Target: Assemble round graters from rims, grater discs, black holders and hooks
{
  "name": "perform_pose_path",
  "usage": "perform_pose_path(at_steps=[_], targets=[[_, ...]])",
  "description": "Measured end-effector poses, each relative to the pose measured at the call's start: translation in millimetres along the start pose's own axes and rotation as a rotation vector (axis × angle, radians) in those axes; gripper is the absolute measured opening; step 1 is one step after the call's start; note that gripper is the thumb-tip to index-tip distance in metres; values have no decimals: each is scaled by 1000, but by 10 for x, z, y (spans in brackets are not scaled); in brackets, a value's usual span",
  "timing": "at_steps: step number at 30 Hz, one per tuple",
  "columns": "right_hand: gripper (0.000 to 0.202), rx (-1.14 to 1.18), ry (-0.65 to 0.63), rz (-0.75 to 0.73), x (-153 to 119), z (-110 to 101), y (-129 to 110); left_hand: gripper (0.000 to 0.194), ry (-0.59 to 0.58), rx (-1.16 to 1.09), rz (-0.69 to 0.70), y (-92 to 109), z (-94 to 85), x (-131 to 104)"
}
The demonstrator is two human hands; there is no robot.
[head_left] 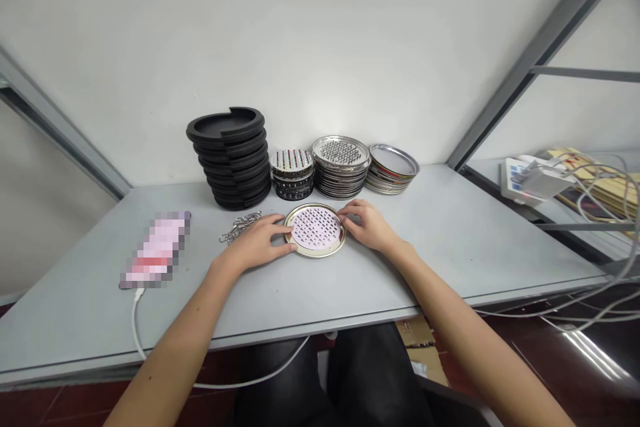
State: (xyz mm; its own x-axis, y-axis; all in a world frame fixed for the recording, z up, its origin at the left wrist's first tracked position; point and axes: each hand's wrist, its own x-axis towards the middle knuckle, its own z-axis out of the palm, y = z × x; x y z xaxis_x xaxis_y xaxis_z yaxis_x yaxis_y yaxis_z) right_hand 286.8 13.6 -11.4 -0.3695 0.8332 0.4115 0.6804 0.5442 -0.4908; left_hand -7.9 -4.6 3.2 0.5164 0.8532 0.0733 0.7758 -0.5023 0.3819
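Counter (450,233): grey.
Grater disc (316,228): flat, apparently being positioned; level handling called for.
Left hand (257,240): half-spread, touching it.
Right hand (371,223): curled beside it, grip unclear.

Black trousers (380,373), bare forearms (193,327).

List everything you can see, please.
perforated plate: 1, lilac, gold rim, centre
disc stacks: 2, silver, back centre
ring stack: 1, black, back left
lid stack: 1, silver, back right
metal links: several, silver, left
phone: 1, pink, far left
cables: several, white, both sides
power strip: 1, white, right
yellowish items: several, right
cardboard: some, brown, below
frame bars: several, grey, sides
table: 1, grey, centre
wall: 1, white, behind
left hand: 1, plate's left
right hand: 1, plate's right
forearms: 2, bare, front
legs: 2, black, below
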Motion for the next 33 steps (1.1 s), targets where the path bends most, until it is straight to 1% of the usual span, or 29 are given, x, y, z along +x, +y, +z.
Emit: perform_pose_path(at_steps=[7,16,18,21,23,27,33], targets=[[22,13,-18,-43,-4,78,38,54,7,-1,7,10,-9,7],[18,21,-41,-58,4,77,35,45,30,-35,61,6,-22,30],[17,24,-40,-58,4,79,35,47,46,-41,65,10,-24,29],[17,31,-38,-57,3,79,30,57,77,-57,70,20,-30,28],[17,34,-37,-58,3,77,24,59,83,-57,73,24,-31,29],[15,36,-30,-38,3,72,16,54,63,-38,67,17,-18,30],[10,44,-37,-26,6,65,19,56,17,-4,25,4,-1,18]])
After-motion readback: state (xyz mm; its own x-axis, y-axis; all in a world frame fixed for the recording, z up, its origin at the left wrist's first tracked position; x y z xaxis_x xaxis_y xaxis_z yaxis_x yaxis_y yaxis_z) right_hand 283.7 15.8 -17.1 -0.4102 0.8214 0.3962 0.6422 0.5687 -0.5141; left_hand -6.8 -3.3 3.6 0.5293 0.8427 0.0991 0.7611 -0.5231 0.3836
